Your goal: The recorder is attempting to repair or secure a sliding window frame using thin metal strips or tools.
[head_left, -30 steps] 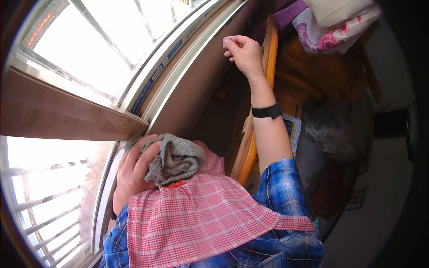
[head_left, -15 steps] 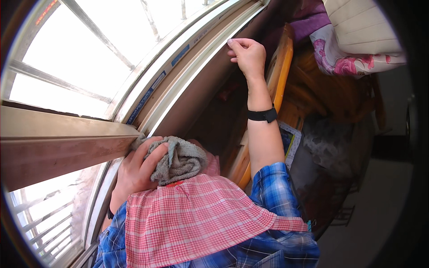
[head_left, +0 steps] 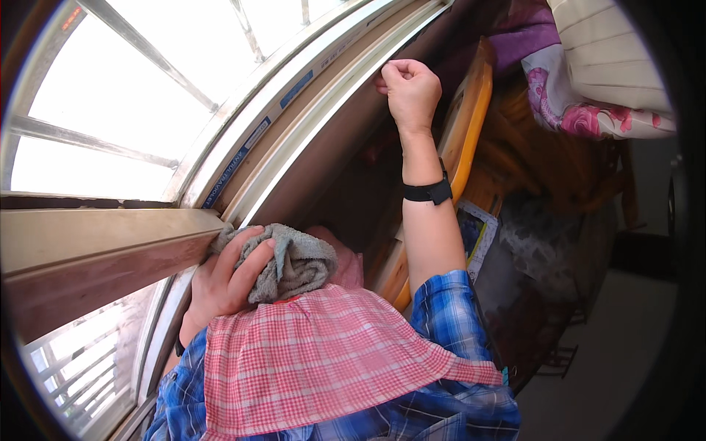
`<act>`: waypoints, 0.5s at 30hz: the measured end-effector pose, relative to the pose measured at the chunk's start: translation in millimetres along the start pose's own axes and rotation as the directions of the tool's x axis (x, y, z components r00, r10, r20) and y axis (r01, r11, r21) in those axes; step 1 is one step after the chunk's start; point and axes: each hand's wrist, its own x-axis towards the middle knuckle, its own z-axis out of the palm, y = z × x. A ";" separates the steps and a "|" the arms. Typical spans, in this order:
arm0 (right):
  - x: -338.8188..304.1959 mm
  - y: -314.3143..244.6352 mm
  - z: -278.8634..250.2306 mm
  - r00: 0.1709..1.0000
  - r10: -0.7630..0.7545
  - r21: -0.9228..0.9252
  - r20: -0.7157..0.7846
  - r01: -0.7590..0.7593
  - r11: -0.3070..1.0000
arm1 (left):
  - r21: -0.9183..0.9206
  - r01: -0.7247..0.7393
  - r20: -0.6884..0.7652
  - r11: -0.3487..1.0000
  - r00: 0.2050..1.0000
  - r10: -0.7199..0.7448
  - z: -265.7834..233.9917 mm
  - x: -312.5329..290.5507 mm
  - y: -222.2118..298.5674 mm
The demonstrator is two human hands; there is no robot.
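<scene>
A crumpled grey cloth [head_left: 290, 261] is bunched in my left hand [head_left: 224, 283], whose fingers wrap over it. The cloth rests where the upright window post [head_left: 110, 246] meets the white window track [head_left: 323, 121]. Farther off, my right hand [head_left: 412, 92] is closed, its fingers curled beside the inner edge of the track. What the curled fingers hold, if anything, is hidden. A black band [head_left: 428, 192] circles my right wrist. My red-and-white checked apron [head_left: 323, 360] hangs just below the cloth.
Barred window panes [head_left: 95, 95] fill the left side. A wooden chair or bench rail [head_left: 471, 125] runs close along my right forearm. Floral fabric [head_left: 581, 114] and a pale cushion [head_left: 607, 48] lie at the upper right. Clear plastic [head_left: 540, 235] is below them.
The fingers of my right hand have curled in tighter, from a loose pinch to a fist. My left hand stays on the cloth at the post. The view has shifted slightly.
</scene>
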 end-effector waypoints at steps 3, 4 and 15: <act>-2.7 0.7 -3.2 0.999 0.046 0.129 0.026 -0.049 0.990 | 0.030 -0.015 -0.007 0.999 1.000 0.015 0.4 1.9 0.0; -2.7 0.9 -4.6 0.995 0.076 0.228 0.058 -0.087 0.970 | 0.048 -0.014 -0.003 0.999 1.000 0.014 0.8 1.4 -0.1; -0.1 -5.2 -9.0 0.993 0.077 0.201 0.089 -0.093 0.975 | 0.105 -0.027 -0.007 0.994 1.000 0.028 2.1 3.4 -2.5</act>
